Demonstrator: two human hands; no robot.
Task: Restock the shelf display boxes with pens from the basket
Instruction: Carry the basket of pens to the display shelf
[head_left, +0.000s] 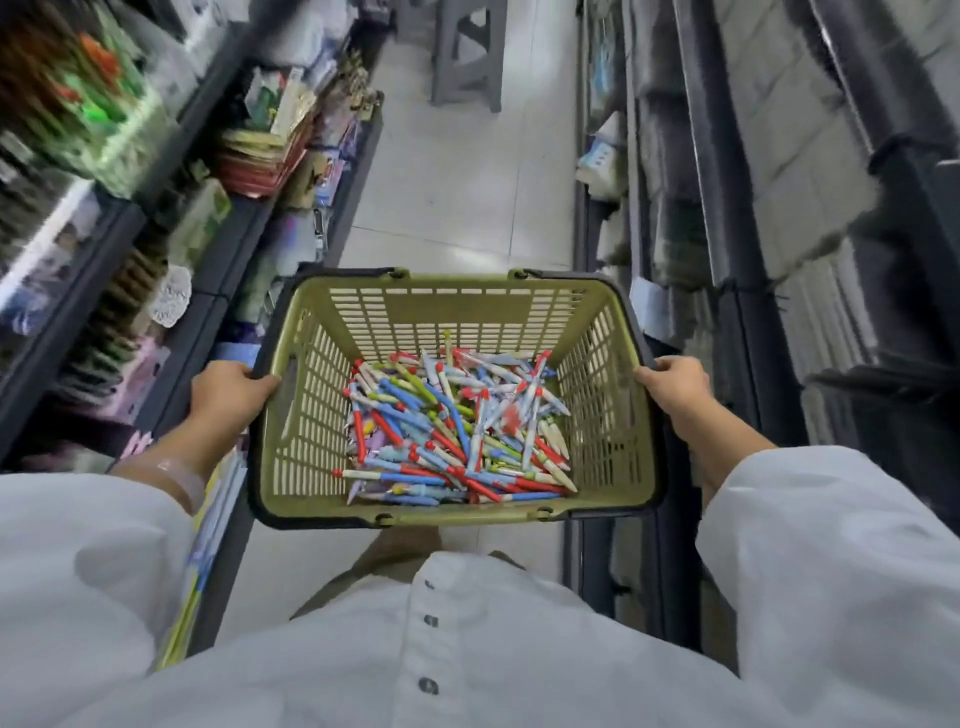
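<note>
Between stocked shelves (171, 218), a worker's left hand (228, 397) and right hand (675, 384) grip opposite rims of an olive basket (457, 304), carrying it level so its loose pens (457, 431) stay put; 0 restocked yet.

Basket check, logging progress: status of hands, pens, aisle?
Left hand and right hand grip basket rims. Pens all inside. Stool ahead in aisle.

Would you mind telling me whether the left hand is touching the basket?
Touching. The head view shows the left hand with its fingers curled over the dark rim of the basket.
</note>
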